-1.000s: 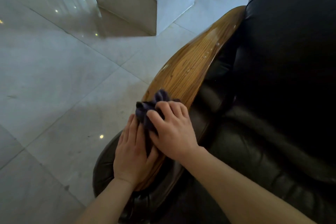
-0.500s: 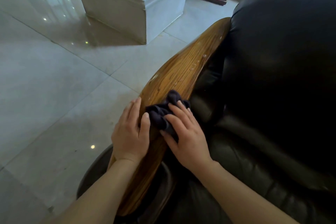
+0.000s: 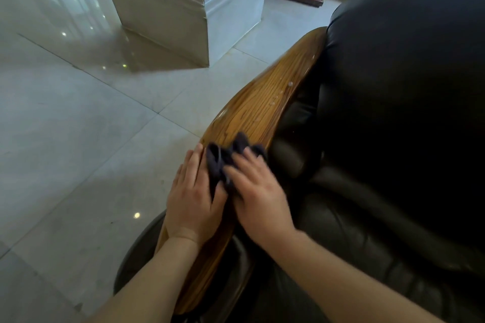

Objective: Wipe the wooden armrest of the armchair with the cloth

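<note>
cloth [image 3: 226, 159]: now farther up the wooden armrest [image 3: 265, 105], toward the droplets
right hand [image 3: 258, 198]: moved up with it (blurred)
left hand [image 3: 193, 199]: slid forward, flat alongside
view: tilted upward

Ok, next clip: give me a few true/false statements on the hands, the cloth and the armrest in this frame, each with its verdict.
1. The cloth lies bunched on the wooden armrest. True.
2. The right hand presses on the cloth. True.
3. The left hand is lifted clear of the armchair. False: it rests flat on the armrest beside the cloth.
4. Droplets sit on the wood beyond the cloth. True.
5. The cloth is white. False: it is dark.
6. The floor is carpeted. False: it is glossy tile.
</note>
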